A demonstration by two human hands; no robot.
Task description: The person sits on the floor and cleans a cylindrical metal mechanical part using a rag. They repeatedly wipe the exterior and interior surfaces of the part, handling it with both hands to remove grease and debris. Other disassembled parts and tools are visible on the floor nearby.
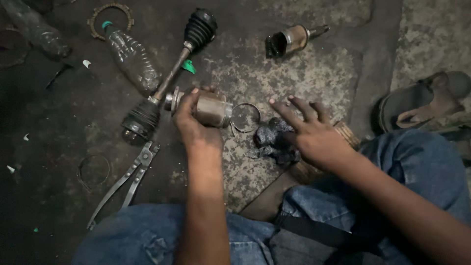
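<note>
Left hand point(194, 125) grip wrapped around metal joint housing point(211, 109), held just above floor point(294, 73), at lower end of axle shaft point(171, 73). Right hand point(314, 135) fingers spread, resting on greasy black bag point(274, 140). Metal ring point(245, 118) between housing and bag, touching housing's mouth. Pliers point(125, 184) near left knee. Plastic bottle point(132, 56) beside shaft. Second joint point(289, 39) well apart, bare floor around it. Sandal point(424, 100) at right edge. Floor rough, stained concrete, dim.
</note>
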